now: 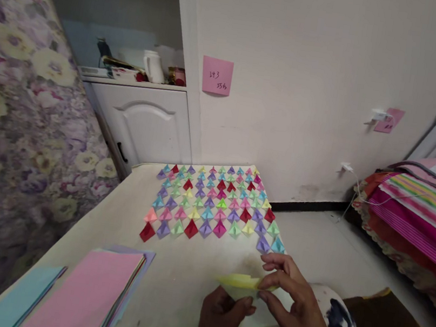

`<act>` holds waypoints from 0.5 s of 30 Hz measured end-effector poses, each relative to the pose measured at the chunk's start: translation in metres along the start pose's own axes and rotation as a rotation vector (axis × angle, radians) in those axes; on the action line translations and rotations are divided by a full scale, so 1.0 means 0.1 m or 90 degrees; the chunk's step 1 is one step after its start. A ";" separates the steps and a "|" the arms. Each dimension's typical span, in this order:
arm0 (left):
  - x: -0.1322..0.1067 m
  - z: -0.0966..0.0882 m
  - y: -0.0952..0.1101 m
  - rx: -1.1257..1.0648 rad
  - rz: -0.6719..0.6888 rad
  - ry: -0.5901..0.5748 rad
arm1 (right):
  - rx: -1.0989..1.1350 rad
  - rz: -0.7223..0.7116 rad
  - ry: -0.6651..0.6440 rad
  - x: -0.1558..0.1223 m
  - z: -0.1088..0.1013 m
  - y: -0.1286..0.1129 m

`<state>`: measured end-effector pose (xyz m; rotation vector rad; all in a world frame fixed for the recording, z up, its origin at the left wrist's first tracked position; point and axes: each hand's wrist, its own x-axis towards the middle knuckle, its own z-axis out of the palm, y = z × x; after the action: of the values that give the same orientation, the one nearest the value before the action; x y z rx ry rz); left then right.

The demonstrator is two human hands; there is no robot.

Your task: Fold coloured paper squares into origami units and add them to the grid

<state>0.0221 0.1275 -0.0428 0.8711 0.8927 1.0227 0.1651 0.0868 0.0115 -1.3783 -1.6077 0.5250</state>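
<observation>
A folded piece of yellow paper [239, 281] is held between my two hands, above the near right part of the white table [179, 283]. My left hand [222, 314] pinches its lower edge between thumb and fingers. At its right end, the thumb and index finger of my right hand [291, 300] are closed on the paper, while the other fingers curl above. Beyond my hands, many small folded paper pieces [205, 229] in red, purple, green, blue, pink and yellow lie in rows. The paper's fold lines are too blurred to make out.
A stack of pink paper [88, 286] and some blue paper [24, 293] lie at the table's near left. A flowered curtain [36, 120] hangs at the left. The wall [295, 87] borders the table's far edge. A bed [423, 216] stands at the right.
</observation>
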 end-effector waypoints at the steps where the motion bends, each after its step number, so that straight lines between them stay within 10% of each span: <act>1: 0.00 0.00 0.00 0.000 0.001 -0.002 | -0.002 -0.002 -0.003 0.00 0.00 0.00; 15: 0.00 0.02 0.00 -0.004 0.001 -0.037 | -0.158 -0.085 -0.073 0.04 -0.01 0.05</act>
<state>0.0237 0.1270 -0.0416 0.8924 0.8391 0.9966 0.1685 0.0916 0.0092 -1.4284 -1.8950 0.3382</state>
